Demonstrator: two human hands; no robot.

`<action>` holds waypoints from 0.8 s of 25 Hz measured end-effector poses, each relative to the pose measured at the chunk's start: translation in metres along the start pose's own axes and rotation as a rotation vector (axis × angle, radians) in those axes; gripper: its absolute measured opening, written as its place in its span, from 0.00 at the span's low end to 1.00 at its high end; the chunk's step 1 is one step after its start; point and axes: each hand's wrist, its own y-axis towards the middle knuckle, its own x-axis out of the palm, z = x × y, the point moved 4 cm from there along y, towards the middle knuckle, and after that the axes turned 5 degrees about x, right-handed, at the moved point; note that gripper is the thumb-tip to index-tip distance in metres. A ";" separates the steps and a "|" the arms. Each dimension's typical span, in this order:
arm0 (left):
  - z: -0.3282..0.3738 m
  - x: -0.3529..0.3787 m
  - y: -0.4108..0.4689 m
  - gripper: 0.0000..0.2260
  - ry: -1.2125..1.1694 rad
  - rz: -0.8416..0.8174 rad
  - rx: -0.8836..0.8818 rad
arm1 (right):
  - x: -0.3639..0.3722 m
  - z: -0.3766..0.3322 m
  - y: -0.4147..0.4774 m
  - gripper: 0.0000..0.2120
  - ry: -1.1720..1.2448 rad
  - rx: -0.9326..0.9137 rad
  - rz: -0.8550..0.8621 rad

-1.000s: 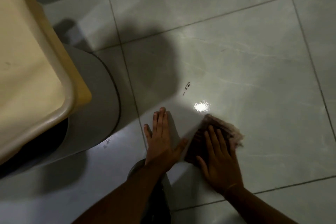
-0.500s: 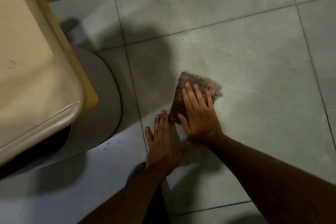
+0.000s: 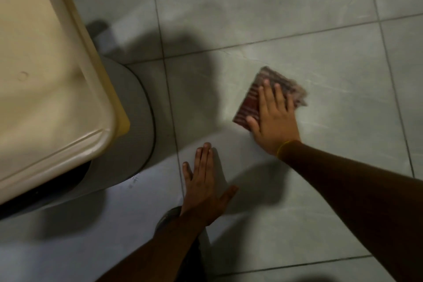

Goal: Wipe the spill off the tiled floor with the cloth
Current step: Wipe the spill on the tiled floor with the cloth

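Observation:
A folded brown striped cloth [image 3: 256, 96] lies flat on the pale grey tiled floor [image 3: 332, 71]. My right hand [image 3: 273, 119] presses down on the cloth with fingers spread, covering its near half. My left hand [image 3: 204, 188] rests flat on the floor, palm down, closer to me and to the left, holding nothing. No dark spill marks show on the tile around the cloth; the cloth is blurred by motion.
A cream and yellow plastic tub [image 3: 45, 89] sits raised at the left over a round grey base [image 3: 135, 126]. Grout lines cross the floor. Shadows of my head and arms fall on the tiles at centre.
My right hand slid the cloth from near me up over the small dark marks, then rightward. The marks no longer show. My left hand stayed planted.

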 end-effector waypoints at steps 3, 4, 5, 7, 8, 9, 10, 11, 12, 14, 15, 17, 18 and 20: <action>-0.001 0.001 0.000 0.50 -0.013 -0.007 0.005 | 0.017 -0.040 -0.036 0.43 0.029 -0.144 0.008; -0.001 0.000 0.000 0.50 -0.017 -0.007 0.008 | 0.027 -0.043 -0.070 0.42 0.039 -0.223 -0.006; 0.000 0.000 0.000 0.49 -0.021 -0.010 0.007 | 0.036 -0.041 -0.110 0.41 0.036 -0.301 -0.033; 0.001 -0.001 -0.001 0.51 -0.030 -0.016 0.000 | 0.052 -0.021 -0.187 0.39 -0.007 -0.402 -0.093; 0.001 -0.001 0.000 0.51 -0.030 -0.012 -0.001 | 0.055 -0.002 -0.212 0.39 -0.036 -0.425 -0.109; 0.001 -0.002 -0.001 0.52 -0.023 -0.009 -0.001 | 0.053 0.020 -0.220 0.39 -0.050 -0.431 -0.121; 0.001 -0.002 -0.001 0.52 -0.009 -0.011 -0.001 | 0.048 0.042 -0.214 0.39 -0.059 -0.416 -0.110; 0.001 -0.003 -0.001 0.52 0.004 -0.017 -0.002 | 0.043 0.059 -0.195 0.39 -0.070 -0.363 -0.087; 0.001 -0.003 -0.001 0.52 0.010 -0.022 -0.003 | 0.034 0.070 -0.165 0.39 -0.065 -0.264 -0.054; 0.002 -0.003 -0.001 0.53 0.004 -0.023 -0.005 | 0.014 0.068 -0.090 0.40 -0.024 -0.012 0.005; 0.001 -0.003 -0.001 0.52 -0.002 -0.021 -0.004 | 0.008 0.052 -0.058 0.42 0.006 0.066 0.000; 0.000 -0.002 0.000 0.52 -0.006 -0.022 -0.004 | 0.010 0.009 -0.027 0.43 0.052 0.052 -0.021; 0.000 -0.002 0.001 0.52 -0.010 -0.029 -0.005 | 0.017 -0.008 -0.032 0.43 0.055 -0.013 -0.013; 0.000 -0.002 0.001 0.50 -0.021 -0.046 -0.002 | 0.036 -0.027 -0.081 0.42 0.054 -0.181 -0.023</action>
